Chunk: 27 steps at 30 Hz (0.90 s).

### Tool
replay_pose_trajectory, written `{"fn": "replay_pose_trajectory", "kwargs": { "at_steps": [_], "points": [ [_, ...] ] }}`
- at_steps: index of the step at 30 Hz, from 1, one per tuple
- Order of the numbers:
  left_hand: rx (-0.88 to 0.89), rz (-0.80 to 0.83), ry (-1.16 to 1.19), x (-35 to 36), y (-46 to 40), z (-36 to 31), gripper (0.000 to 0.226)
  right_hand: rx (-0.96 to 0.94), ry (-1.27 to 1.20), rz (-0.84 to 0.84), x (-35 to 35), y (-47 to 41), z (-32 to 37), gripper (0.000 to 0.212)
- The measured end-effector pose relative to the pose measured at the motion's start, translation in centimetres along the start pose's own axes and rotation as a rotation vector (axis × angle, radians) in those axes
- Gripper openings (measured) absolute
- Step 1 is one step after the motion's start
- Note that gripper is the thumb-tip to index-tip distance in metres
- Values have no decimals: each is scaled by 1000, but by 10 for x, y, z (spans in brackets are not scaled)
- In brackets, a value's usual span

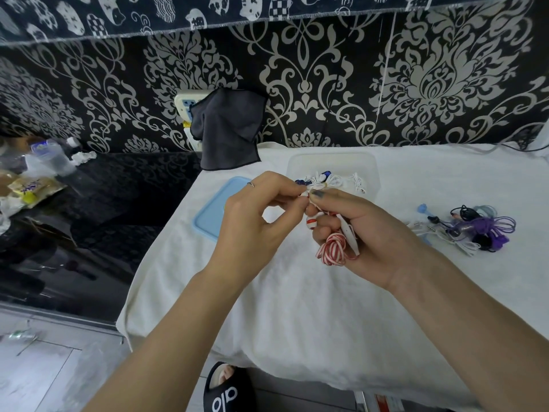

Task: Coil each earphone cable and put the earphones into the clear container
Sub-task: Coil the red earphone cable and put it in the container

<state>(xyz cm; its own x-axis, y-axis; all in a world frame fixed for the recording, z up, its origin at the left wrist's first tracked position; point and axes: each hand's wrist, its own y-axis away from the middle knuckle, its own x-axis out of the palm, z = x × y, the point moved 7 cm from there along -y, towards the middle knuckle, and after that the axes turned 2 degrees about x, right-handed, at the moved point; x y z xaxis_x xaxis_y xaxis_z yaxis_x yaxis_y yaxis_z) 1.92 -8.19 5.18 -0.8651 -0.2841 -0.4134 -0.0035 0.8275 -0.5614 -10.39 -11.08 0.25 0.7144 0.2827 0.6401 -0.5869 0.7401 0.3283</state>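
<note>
The right hand (365, 230) is curled round a red-and-white striped earphone cable (332, 248), whose coiled loops hang below its fingers, with a striped earbud (312, 223) showing just beside the knuckles. The left hand (261, 215), at nine o'clock of the right, pinches the free end of that cable against the right thumb, so this set seems to be in the last turns of coiling and not yet put away.

At twelve o'clock, just behind the fingertips, stands the clear container (332, 159) on the white towel (297, 307). It already holds several coiled sets, white cables (356, 182) and a dark blue one among them; how many I cannot tell.

At three o'clock, well apart from the hands, a loose pile of earphones (472, 230) in purple, black, pale blue and white lies uncoiled, so much work remains. At nine o'clock, the light blue lid (212, 212) lies off the container.
</note>
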Motion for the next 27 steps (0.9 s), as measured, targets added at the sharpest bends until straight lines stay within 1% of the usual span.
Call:
{"fn": "replay_pose_trajectory", "kwargs": {
  "at_steps": [4, 7, 8, 11, 15, 27],
  "points": [
    [-156, 5, 282, 1, 0, 6, 15, -36, -25, 22, 5, 0, 0, 8],
    [-195, 18, 371, 1, 1, 6, 8, -48, -10, 47, 6, 0, -1, 9],
    [-200, 21, 381, 2, 1, 6, 4, -49, -3, 50, 6, 1, -1, 8],
    [-231, 0, 392, 1, 1, 4, 10, -44, 11, 50, 7, 1, 1, 6],
    [-242, 2, 379, 3, 1, 6, 11, -64, 28, 29, 5, 1, 2, 5],
    [-178, 24, 360, 2, -1, 2, 18, -104, 4, 24, 10, 6, 0, 9]
  ]
}}
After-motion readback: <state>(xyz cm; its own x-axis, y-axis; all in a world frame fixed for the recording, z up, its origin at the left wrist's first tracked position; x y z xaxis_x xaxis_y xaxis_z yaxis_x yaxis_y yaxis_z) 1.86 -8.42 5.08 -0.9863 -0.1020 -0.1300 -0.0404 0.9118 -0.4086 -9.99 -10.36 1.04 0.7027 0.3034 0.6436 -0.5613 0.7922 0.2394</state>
